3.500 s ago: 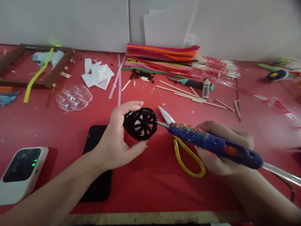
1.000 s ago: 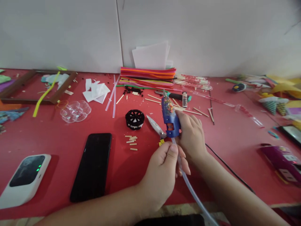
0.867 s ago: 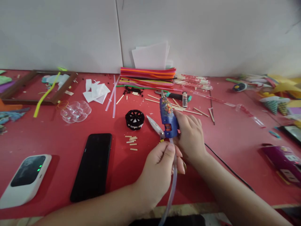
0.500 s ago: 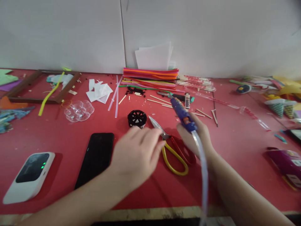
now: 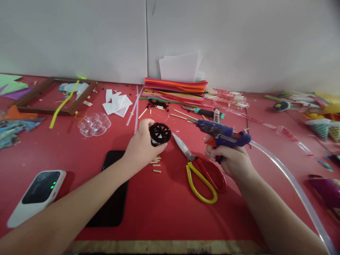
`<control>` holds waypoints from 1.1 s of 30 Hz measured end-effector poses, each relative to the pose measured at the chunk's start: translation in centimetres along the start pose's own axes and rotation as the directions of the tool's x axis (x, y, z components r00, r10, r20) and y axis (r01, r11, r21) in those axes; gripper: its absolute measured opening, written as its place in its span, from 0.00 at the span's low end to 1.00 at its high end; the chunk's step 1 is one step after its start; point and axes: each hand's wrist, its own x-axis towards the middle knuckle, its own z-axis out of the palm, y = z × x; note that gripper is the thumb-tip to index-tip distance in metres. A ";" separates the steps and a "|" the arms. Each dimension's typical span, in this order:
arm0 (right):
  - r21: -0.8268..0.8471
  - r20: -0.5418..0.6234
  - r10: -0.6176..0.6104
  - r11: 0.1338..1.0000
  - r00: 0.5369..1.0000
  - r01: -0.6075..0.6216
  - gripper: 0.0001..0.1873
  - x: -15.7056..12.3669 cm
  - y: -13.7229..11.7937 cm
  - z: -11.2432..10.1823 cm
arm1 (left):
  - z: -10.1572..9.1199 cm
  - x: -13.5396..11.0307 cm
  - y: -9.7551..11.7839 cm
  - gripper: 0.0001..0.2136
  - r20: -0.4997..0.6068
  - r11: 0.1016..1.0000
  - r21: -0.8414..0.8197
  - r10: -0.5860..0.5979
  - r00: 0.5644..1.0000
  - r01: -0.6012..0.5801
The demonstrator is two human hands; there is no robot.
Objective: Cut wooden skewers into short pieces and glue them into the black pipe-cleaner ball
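Note:
My left hand (image 5: 142, 147) is closed around the side of a small round black piece with spokes like a wheel (image 5: 160, 133). In my right hand (image 5: 231, 157) is a blue hot glue gun (image 5: 224, 134), its nozzle pointing left toward the black piece but apart from it. A long clear glue stick (image 5: 289, 184) trails from the gun's back end. Between my hands lie scissors (image 5: 191, 156) with one yellow and one red handle, blades pointing away. Several short cut wooden sticks (image 5: 156, 165) rest just below the black piece.
A black phone (image 5: 113, 202) lies under my left forearm, and a white device with a screen (image 5: 37, 196) is further left. Behind are a clear plastic palette (image 5: 94, 124), white paper pieces (image 5: 118, 103), coloured pipe cleaners (image 5: 175, 86) and a brown frame (image 5: 34, 94).
My left hand has moved back and taken hold of the round black piece. The glue gun has turned from pointing away to pointing left. The short sticks are now uncovered.

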 end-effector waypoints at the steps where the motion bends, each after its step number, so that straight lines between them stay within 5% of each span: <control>1: 0.006 -0.002 -0.001 1.000 1.000 0.001 0.13 -0.1 -0.2 -0.1 | -0.2 -0.4 0.1 0.27 -0.030 0.998 -0.049 0.030 0.999 -0.032; 6: -0.098 0.029 -0.057 0.993 0.998 0.059 0.11 -1.3 -0.6 -0.2 | -0.9 -3.0 -0.3 0.30 -0.157 0.961 -0.224 0.128 0.979 -0.162; 12: -0.310 0.297 -0.127 0.925 0.946 0.221 0.06 -2.8 -0.8 0.4 | -0.9 -3.7 -1.8 0.33 -0.181 0.941 -0.267 0.163 0.970 -0.208; 17: -0.463 0.337 -0.246 0.797 0.909 0.388 0.03 -3.0 -1.4 0.7 | -1.1 -4.0 -1.7 0.33 -0.125 0.949 -0.215 0.207 0.970 -0.230; 24: -0.557 0.359 -0.291 0.696 0.887 0.454 0.06 -3.3 -1.9 1.2 | -1.6 -4.7 -1.6 0.33 -0.098 0.965 -0.176 0.181 0.979 -0.196; 33: -0.530 0.315 -0.260 0.749 0.913 0.397 0.04 -3.3 -1.9 1.4 | -1.7 -4.8 -1.4 0.32 -0.079 0.963 -0.178 0.189 0.979 -0.200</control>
